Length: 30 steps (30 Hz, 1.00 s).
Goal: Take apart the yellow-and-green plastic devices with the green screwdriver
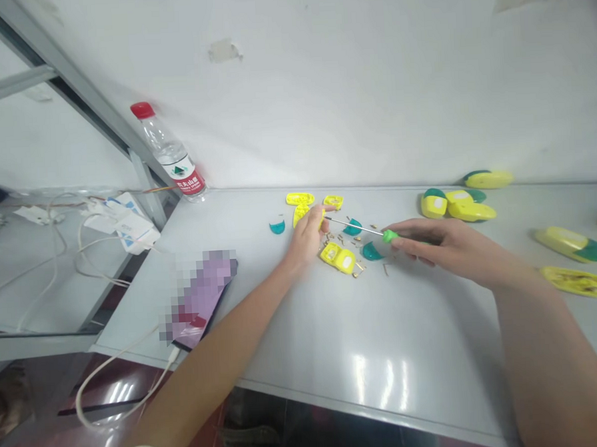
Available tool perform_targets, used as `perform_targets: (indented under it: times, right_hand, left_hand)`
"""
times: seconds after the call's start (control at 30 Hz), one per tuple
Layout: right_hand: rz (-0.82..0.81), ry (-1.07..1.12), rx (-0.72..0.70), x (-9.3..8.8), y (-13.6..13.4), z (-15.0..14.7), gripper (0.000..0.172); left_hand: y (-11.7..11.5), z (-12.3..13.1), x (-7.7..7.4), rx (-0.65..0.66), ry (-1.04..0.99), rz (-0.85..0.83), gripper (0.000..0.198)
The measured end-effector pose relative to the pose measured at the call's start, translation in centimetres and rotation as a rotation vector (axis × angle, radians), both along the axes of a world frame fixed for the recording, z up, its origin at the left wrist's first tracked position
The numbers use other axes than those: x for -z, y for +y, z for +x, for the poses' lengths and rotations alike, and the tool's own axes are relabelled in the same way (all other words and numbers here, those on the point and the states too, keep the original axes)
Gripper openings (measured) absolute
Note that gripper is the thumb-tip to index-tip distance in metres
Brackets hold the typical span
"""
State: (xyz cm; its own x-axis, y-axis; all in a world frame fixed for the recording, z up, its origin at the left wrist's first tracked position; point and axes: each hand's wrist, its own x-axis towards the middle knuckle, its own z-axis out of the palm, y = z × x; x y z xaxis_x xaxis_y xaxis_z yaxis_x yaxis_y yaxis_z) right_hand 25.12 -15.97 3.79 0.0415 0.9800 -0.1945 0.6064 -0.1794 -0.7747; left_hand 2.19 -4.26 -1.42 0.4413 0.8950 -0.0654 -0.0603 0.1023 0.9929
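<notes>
My left hand (309,231) is closed on a yellow plastic shell piece (301,215), which it partly covers. In my right hand (432,238) is a screwdriver (389,235) with a green handle; its thin shaft points left, and the tip reaches the yellow piece at my left fingers. Just below the shaft lies a yellow housing (337,257) with a white oval on it. Small screws (358,240) and bits are scattered around it. Teal curved pieces (373,250) rest near the shaft, and another teal piece (277,227) sits left of my left hand.
More yellow-and-teal units (433,204) lie to the right, with an opened yellow shell (579,281) at the far right. A water bottle (181,164) stands against the wall at left. A phone (207,295) with a white cable lies on the grey table (304,336).
</notes>
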Motion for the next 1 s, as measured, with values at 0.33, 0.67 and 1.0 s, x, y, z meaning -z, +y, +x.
perform_targets:
  times: [0.33, 0.67, 1.0]
  right_hand:
    - [0.04, 0.019, 0.013, -0.31, -0.2, -0.09, 0.063]
    - [-0.005, 0.099, 0.038, -0.28, -0.28, -0.26, 0.063]
    - [0.019, 0.085, 0.047, -0.32, -0.34, -0.1, 0.063]
  left_hand:
    - [0.07, -0.01, 0.08, 0.009, -0.004, -0.004, 0.051]
    - [0.12, 0.03, 0.17, 0.021, 0.005, 0.017, 0.049]
    - [0.16, 0.02, 0.17, 0.02, -0.01, 0.004, 0.05]
